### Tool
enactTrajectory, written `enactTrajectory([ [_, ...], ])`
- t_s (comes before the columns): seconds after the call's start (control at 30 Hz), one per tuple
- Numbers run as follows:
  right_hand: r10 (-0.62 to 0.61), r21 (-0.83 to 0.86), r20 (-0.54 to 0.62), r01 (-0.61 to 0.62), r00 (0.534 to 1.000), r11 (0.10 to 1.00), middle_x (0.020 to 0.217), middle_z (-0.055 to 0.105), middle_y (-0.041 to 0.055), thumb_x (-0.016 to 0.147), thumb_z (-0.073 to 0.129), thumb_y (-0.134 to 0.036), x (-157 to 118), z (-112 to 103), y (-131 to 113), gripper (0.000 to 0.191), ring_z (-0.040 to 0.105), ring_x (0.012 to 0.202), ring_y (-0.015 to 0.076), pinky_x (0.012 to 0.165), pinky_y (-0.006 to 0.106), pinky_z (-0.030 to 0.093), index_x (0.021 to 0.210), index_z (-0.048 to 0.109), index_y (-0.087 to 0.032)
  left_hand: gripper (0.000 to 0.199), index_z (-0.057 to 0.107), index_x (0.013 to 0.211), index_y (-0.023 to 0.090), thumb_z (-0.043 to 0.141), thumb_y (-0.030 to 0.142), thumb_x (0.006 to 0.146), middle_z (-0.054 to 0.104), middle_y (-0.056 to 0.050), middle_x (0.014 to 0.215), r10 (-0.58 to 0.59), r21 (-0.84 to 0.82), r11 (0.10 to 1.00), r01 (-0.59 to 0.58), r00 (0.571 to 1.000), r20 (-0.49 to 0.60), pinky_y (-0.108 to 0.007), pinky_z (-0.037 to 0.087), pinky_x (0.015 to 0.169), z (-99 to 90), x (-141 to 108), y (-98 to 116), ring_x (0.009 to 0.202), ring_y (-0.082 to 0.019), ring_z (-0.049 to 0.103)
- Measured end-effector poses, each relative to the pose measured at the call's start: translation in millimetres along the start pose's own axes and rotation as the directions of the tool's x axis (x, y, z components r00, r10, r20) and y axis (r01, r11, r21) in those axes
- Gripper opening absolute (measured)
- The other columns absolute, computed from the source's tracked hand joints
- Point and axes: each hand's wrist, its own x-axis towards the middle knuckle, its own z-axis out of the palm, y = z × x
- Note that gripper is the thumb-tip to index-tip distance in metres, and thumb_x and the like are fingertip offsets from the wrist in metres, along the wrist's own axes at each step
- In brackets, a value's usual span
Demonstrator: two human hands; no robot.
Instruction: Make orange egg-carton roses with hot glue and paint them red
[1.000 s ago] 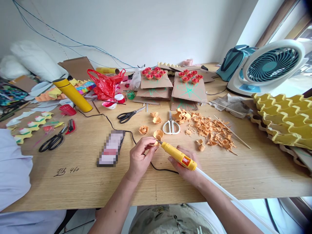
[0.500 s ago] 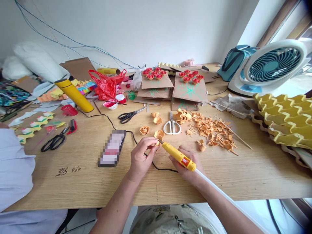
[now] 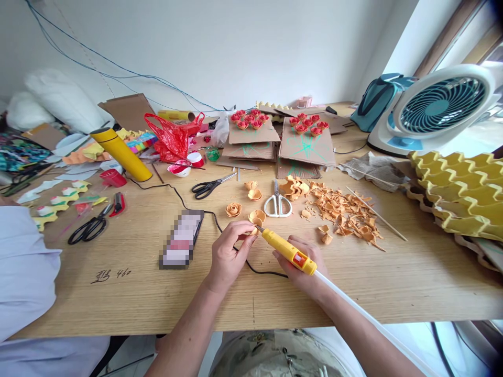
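My left hand pinches a small orange egg-carton petal, mostly hidden by the fingers. In my right hand is a yellow hot glue gun, its metal tip at the petal and a long white glue stick out of its back. Just beyond my fingers stands an orange petal cup. An orange rose lies to its left, and another petal cup sits farther back. White-handled scissors rest to the right of these.
Orange carton scraps and a thin stick lie at right, beside stacked yellow egg trays. A phone, black scissors and a black cord are at left. Red flowers on cardboard stand behind. A person's sleeve is at far left.
Hands, glue gun and petal keep nearly the same positions. The whole view has shifted very slightly.
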Motion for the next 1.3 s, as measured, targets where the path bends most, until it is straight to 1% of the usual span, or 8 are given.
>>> enactTrajectory([
  [0.33, -0.005, -0.034, 0.003, 0.005, 1.0, 0.999, 0.067, 0.048, -0.0026, 0.096, 0.061, -0.029, -1.2, -0.1, 2.9, 0.035, 0.05, 0.058, 0.0127, 0.056, 0.027, 0.036, 0.066, 0.045, -0.023, 0.012, 0.069, 0.107, 0.02, 0.064, 0.019, 0.097, 0.074, -0.009, 0.107, -0.05, 0.004, 0.999, 0.05, 0.999, -0.015, -0.022, 0.064, 0.073, 1.6, -1.7, -1.1, 0.099, -0.018, 0.073],
  [0.63, 0.001, -0.026, 0.004, -0.001, 1.0, 1.0, 0.066, 0.048, -0.0029, 0.096, 0.06, -0.03, -0.6, -1.2, 0.0, 0.036, 0.049, 0.057, 0.0125, 0.057, 0.027, 0.036, 0.066, 0.043, -0.023, 0.011, 0.068, 0.106, 0.02, 0.065, 0.017, 0.096, 0.074, -0.008, 0.106, -0.054, -0.023, 0.998, 0.055, 0.998, 0.015, -0.023, 0.064, 0.074, 1.9, -1.7, -1.5, 0.099, -0.017, 0.072],
  [0.77, -0.001, -0.035, -0.006, 0.001, 1.0, 0.999, 0.065, 0.048, -0.0028, 0.094, 0.061, -0.029, 1.2, -1.2, -1.1, 0.035, 0.049, 0.056, 0.0125, 0.056, 0.028, 0.036, 0.065, 0.044, -0.023, 0.013, 0.068, 0.107, 0.02, 0.065, 0.015, 0.095, 0.073, -0.007, 0.105, -0.055, -0.021, 0.998, 0.054, 0.998, -0.006, -0.021, 0.064, 0.072, 2.2, -1.2, -1.2, 0.097, -0.016, 0.072],
  [0.97, 0.111, 0.129, -0.004, -0.109, 0.994, 0.986, 0.062, 0.052, -0.0019, 0.091, 0.061, -0.038, 2.9, -4.2, -4.0, 0.033, 0.049, 0.053, 0.0132, 0.052, 0.028, 0.038, 0.064, 0.049, -0.023, 0.014, 0.066, 0.105, 0.019, 0.066, 0.011, 0.093, 0.072, -0.007, 0.104, -0.063, -0.009, 0.998, 0.063, 0.998, -0.03, -0.018, 0.062, 0.066, 2.3, -0.8, -0.2, 0.096, -0.015, 0.071],
  [1.07, 0.281, 0.267, 0.04, -0.281, 0.959, 0.922, 0.061, 0.056, -0.0004, 0.088, 0.065, -0.05, -0.2, -8.4, 0.1, 0.034, 0.05, 0.054, 0.0149, 0.049, 0.028, 0.039, 0.069, 0.057, -0.023, 0.015, 0.065, 0.103, 0.019, 0.066, 0.01, 0.092, 0.071, -0.007, 0.103, -0.059, 0.001, 0.998, 0.059, 0.998, -0.028, -0.017, 0.061, 0.064, 2.4, -1.1, 1.5, 0.094, -0.014, 0.07],
  [1.17, 0.454, 0.396, 0.11, -0.458, 0.884, 0.796, 0.066, 0.062, 0.0018, 0.082, 0.072, -0.059, -3.2, -10.2, 7.3, 0.039, 0.055, 0.059, 0.0165, 0.053, 0.028, 0.042, 0.075, 0.063, -0.022, 0.015, 0.064, 0.102, 0.02, 0.065, 0.01, 0.091, 0.07, -0.005, 0.101, -0.063, 0.012, 0.998, 0.063, 0.998, -0.031, -0.018, 0.061, 0.065, 3.5, -2.4, 3.0, 0.092, -0.014, 0.07],
  [1.23, 0.483, 0.514, 0.123, -0.472, 0.867, 0.716, 0.066, 0.061, 0.0009, 0.08, 0.075, -0.061, -2.7, -9.0, 9.9, 0.041, 0.054, 0.06, 0.0158, 0.055, 0.028, 0.041, 0.074, 0.062, -0.022, 0.018, 0.063, 0.104, 0.021, 0.066, 0.01, 0.09, 0.071, -0.004, 0.1, -0.087, 0.027, 0.996, 0.088, 0.995, -0.044, -0.019, 0.062, 0.066, 4.9, -3.8, 3.6, 0.088, -0.013, 0.071],
  [1.3, 0.448, 0.65, 0.12, -0.412, 0.886, 0.639, 0.062, 0.055, -0.0016, 0.081, 0.076, -0.059, 0.1, -6.7, 9.2, 0.041, 0.048, 0.057, 0.0135, 0.054, 0.027, 0.037, 0.072, 0.059, -0.022, 0.026, 0.061, 0.111, 0.022, 0.067, 0.009, 0.088, 0.072, -0.003, 0.099, -0.122, 0.033, 0.992, 0.124, 0.991, -0.059, -0.019, 0.063, 0.068, 6.2, -5.2, 4.0, 0.086, -0.013, 0.072],
])
